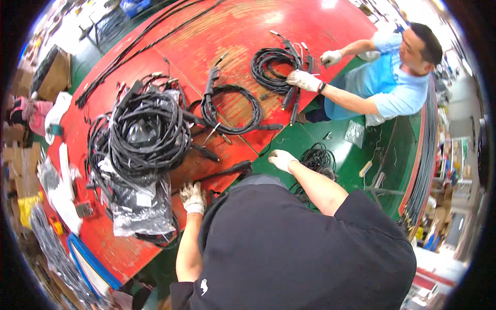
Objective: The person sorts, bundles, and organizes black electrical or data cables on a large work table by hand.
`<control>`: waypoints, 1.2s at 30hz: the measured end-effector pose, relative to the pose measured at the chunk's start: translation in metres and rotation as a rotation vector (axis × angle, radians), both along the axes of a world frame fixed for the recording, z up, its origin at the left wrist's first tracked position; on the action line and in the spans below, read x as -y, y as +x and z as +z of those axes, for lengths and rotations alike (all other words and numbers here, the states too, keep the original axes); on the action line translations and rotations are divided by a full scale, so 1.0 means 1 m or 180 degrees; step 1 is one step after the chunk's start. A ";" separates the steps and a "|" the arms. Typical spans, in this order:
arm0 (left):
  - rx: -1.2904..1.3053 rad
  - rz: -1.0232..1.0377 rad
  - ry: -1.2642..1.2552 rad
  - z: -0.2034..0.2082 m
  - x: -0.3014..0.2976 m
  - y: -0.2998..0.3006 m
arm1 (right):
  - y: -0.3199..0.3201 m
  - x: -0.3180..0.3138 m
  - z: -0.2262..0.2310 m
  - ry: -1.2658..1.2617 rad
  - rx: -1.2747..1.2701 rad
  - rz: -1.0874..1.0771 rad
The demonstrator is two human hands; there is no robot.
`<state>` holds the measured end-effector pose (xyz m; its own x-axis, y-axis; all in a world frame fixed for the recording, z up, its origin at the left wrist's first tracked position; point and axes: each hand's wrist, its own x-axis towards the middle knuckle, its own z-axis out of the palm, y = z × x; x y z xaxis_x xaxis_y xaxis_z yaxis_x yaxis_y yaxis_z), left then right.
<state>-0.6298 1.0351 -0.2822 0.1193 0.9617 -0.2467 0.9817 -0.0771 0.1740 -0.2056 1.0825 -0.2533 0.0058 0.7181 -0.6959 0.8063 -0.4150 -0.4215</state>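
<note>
My left hand [192,198], in a whitish glove, lies at the near edge of the red table with its fingers apart. Just beyond it a black sleeved cable [227,171] runs along the edge. My right hand [282,160], gloved too, is held off the table's edge over the green floor, its fingers curled; whatever it may hold is hidden. Left of my hands rises a heap of coiled black cables [147,129], partly on clear plastic bags [142,209]. A single coiled black cable [232,109] with a torch-like handle lies ahead, bound by a white tie.
Across the table a co-worker in a light blue shirt [385,93] handles another black cable coil [271,70] with gloved hands. More cables [318,160] lie on the green floor to my right. Long black cables [139,44] stretch over the table's far left.
</note>
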 end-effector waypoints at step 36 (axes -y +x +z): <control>0.1188 0.0047 -0.0408 0.052 -0.061 0.021 | 0.105 -0.075 0.029 0.1830 -0.1869 -0.3838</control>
<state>-0.6091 1.0960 -0.2305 0.2098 0.9282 -0.3074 0.8500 -0.0178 0.5265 -0.1003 1.1577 -0.2242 0.6154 0.6573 -0.4349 -0.2448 -0.3650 -0.8982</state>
